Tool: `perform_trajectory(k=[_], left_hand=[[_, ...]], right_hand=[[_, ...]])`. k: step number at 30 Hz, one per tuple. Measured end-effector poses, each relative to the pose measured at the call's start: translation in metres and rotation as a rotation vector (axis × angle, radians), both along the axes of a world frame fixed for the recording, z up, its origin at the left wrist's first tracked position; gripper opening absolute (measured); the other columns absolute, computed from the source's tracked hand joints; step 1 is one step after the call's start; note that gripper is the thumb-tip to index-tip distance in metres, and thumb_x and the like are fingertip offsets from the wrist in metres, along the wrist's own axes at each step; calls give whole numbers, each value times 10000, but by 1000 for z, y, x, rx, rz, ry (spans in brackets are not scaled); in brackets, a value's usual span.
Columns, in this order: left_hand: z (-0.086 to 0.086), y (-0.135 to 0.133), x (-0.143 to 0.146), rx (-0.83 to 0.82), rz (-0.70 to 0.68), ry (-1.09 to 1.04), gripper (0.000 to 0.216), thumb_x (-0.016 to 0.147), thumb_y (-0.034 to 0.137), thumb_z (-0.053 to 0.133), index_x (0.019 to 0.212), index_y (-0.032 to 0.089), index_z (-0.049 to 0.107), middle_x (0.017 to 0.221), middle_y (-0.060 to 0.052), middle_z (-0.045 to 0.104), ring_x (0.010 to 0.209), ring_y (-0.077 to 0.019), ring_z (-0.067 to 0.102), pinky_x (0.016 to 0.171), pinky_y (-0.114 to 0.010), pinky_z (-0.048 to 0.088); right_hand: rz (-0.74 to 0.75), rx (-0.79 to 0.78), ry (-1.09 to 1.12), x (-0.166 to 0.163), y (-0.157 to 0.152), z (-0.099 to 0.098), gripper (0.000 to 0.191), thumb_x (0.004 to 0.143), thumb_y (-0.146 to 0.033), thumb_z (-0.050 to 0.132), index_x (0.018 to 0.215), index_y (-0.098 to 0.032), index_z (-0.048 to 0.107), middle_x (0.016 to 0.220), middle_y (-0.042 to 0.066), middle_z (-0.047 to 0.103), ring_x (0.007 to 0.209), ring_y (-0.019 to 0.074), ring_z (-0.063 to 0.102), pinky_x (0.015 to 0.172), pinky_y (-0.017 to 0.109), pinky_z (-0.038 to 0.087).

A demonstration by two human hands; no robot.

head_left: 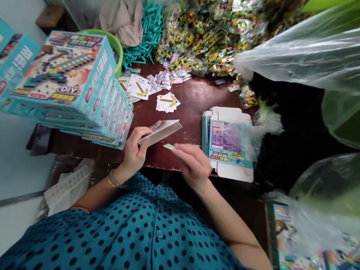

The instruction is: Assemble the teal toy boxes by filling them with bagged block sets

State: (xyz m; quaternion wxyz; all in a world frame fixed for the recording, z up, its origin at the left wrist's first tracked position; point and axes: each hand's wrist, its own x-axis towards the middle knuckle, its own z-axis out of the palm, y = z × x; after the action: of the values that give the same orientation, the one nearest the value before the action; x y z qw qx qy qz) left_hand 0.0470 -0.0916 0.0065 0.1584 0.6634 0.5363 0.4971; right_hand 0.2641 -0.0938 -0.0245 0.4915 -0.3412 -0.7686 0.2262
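My left hand (135, 151) is closed around a small cardboard box (161, 132), tilted above the front of the table. Its printed face is turned away to the left, and a whitish side faces my right hand. Between the fingertips of my right hand (195, 164) is a small flat pale green piece (169, 146), close to the box but apart from it; its kind is too small to make out. Just beyond lie loose printed cards (168, 101) with a pickaxe picture. To the right of my right hand are stacked flat box blanks (230, 143).
Finished-looking toy boxes (59, 71) are stacked high at left. Behind them are a green basket (119, 53), teal sticks (149, 28) and a heap of bagged coloured parts (215, 25). Plastic sheeting (332, 50) hangs at right, above more printed boxes (302, 247).
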Motion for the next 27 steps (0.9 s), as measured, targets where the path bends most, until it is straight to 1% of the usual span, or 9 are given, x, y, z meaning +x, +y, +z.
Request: perform_trajectory(k=[2, 4, 7, 9, 11, 15, 20, 24, 27], left_hand=[[1, -4, -2, -14, 16, -8, 246, 1060, 340, 465, 1110, 219, 673, 1106, -71, 708, 1081, -205, 662, 985, -344, 509], [1, -7, -10, -30, 76, -39, 256, 1061, 357, 463, 1103, 224, 677, 1087, -64, 713, 1063, -204, 667, 979, -341, 510], [3, -11, -27, -42, 142, -64, 255, 1058, 362, 471, 1078, 226, 685, 1051, -58, 718, 1038, -202, 673, 981, -338, 504], [3, -16, -36, -42, 142, -58, 256, 1055, 362, 474, 1071, 224, 689, 1050, -62, 722, 1037, -206, 674, 976, -342, 509], [4, -21, -39, -49, 135, -58, 253, 1053, 358, 477, 1078, 222, 689, 1062, -66, 724, 1041, -209, 675, 966, -343, 518], [2, -26, -36, -52, 130, -76, 245, 1049, 347, 484, 1096, 217, 685, 1085, -72, 719, 1064, -212, 671, 992, -354, 515], [2, -22, -36, -71, 68, -64, 259, 1048, 368, 484, 1088, 213, 689, 1074, -76, 715, 1051, -217, 669, 989, -366, 515], [3, -22, -36, -84, 73, -73, 279, 1048, 397, 480, 1080, 212, 686, 1070, -78, 713, 1045, -220, 671, 971, -361, 524], [3, -24, -35, -68, 68, -75, 280, 1047, 400, 485, 1075, 211, 689, 1067, -78, 716, 1046, -221, 672, 970, -362, 525]], right_hand=[[133, 108, -49, -22, 35, 15, 270, 997, -308, 599, 1223, -330, 745, 1170, 37, 772, 1124, 236, 699, 1029, 456, 535], [92, 63, -63, -36, 80, 12, 286, 1030, -391, 529, 1185, -296, 750, 1143, 48, 768, 1118, 233, 684, 1044, 451, 513], [-248, -278, -145, -47, 159, -10, 372, 1064, -369, 423, 1215, -192, 714, 1220, 121, 719, 1148, 237, 645, 1030, 415, 501], [-415, -527, -410, -53, 204, -28, 402, 988, -386, 595, 1269, -109, 671, 1337, 194, 647, 1262, 301, 572, 1081, 454, 454], [-501, -679, -638, -61, 232, -43, 549, 860, -389, 769, 1281, -59, 646, 1408, 248, 579, 1342, 371, 494, 1117, 506, 404], [-502, -765, -719, -74, 247, -60, 479, 791, -310, 829, 1195, -101, 680, 1331, 210, 628, 1272, 343, 549, 1077, 474, 427], [-564, -808, -706, -69, 255, -61, 676, 754, -317, 847, 1328, -67, 593, 1394, 261, 576, 1320, 361, 518, 1084, 477, 417], [-526, -877, -646, -67, 266, -57, 477, 660, -217, 875, 1093, -110, 710, 1212, 207, 694, 1216, 338, 610, 1056, 498, 452], [-495, -831, -519, -72, 261, -57, 336, 717, -212, 802, 1032, -133, 719, 1176, 179, 718, 1192, 313, 628, 1045, 467, 476]])
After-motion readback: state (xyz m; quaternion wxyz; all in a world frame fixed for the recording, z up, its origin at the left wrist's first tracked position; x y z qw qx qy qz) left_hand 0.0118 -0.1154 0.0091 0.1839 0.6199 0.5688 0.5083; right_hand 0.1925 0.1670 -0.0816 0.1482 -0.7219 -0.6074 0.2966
